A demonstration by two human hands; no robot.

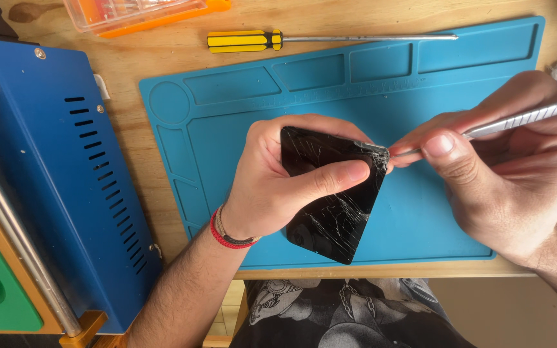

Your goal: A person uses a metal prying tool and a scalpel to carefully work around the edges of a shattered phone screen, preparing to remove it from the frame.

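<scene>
Cracked phone [330,212] in my left hand [272,187], metal pry tool [523,117] in my right hand [510,174], tip at the phone's top corner.

Phone: black glass, dense web of cracks, worst near the upper right corner and along the right edge; it's tilted, held up above the blue work mat [240,135], thumb across the face and fingers wrapped behind. Right hand pinches the flat silver tool tight between thumb and fingers, tip touching the cracked corner. My left thumb covers the middle of the glass. Around: yellow-and-black screwdriver [330,40] lying on the wooden bench [130,61] beyond the mat, orange clear-lidded parts box [143,13] at the top edge, blue metal machine [53,187] with vent slots just left of the mat.
</scene>
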